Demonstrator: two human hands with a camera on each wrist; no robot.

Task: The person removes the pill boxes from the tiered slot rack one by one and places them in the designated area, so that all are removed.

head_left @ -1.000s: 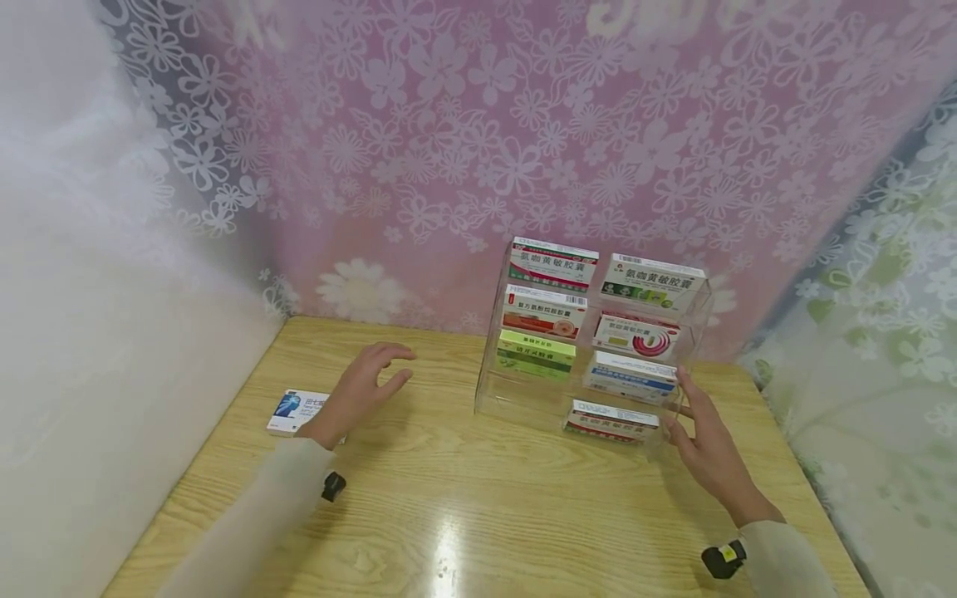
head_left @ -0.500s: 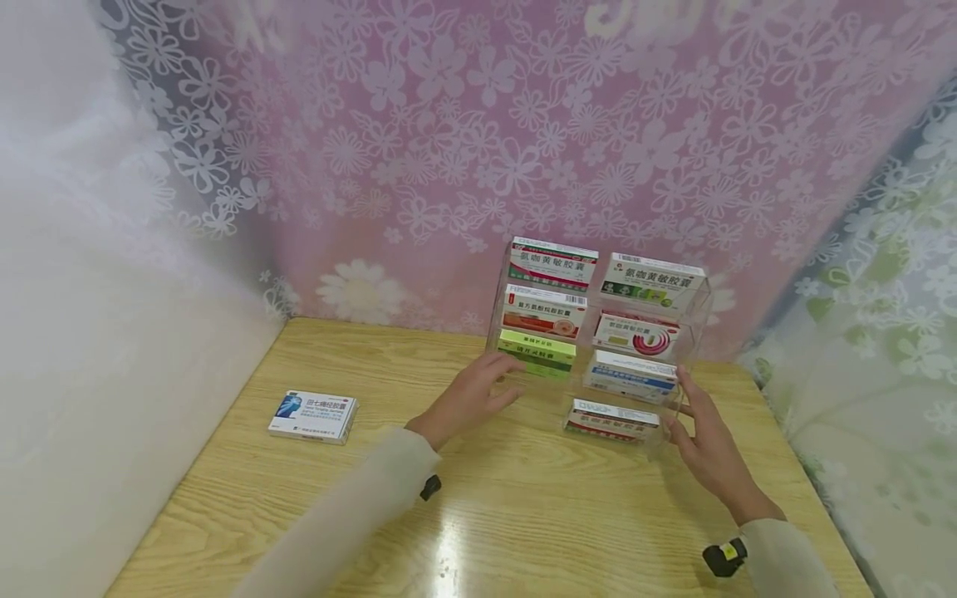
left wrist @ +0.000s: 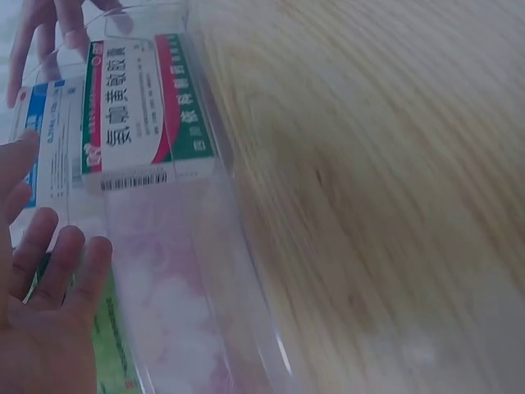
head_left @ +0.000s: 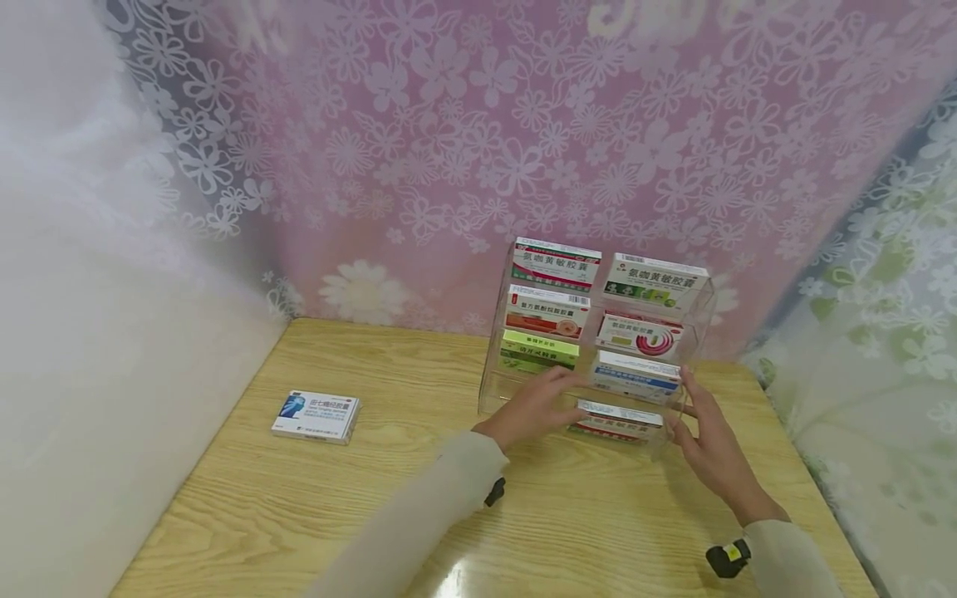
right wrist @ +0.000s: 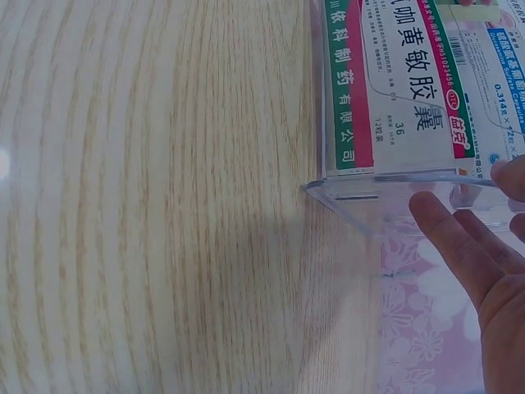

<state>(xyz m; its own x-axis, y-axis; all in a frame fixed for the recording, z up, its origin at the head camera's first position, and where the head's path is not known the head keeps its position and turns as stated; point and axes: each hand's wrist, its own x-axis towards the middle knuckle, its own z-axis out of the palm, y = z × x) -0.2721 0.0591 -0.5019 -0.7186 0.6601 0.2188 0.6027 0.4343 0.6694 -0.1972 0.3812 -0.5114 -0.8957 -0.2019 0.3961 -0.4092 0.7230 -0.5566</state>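
Note:
A clear plastic display rack (head_left: 489, 389) stands tilted back on the table, with medicine boxes in two columns. My left hand (head_left: 529, 409) reaches across its lower part, fingertips close to the bottom right box (left wrist: 143, 103), which is white, red and green. Above that sits a white and blue box (head_left: 635, 378). The left fingers (left wrist: 61, 263) are apart, with nothing between them, and overlap the green box (head_left: 527, 355) in the left wrist view. At the rack's right side, my right hand (head_left: 714, 448) touches the side wall with extended fingers (right wrist: 447, 234).
A white and blue medicine box (head_left: 316, 417) lies flat on the wooden table (head_left: 247, 515) at the left. A pink flowered cloth (head_left: 419, 166) hangs behind the rack, and pale cloths hang on both sides.
My left hand has moved right from beside the lying white box, past the green box, to the bottom of the rack. My right hand stays at the rack's side.

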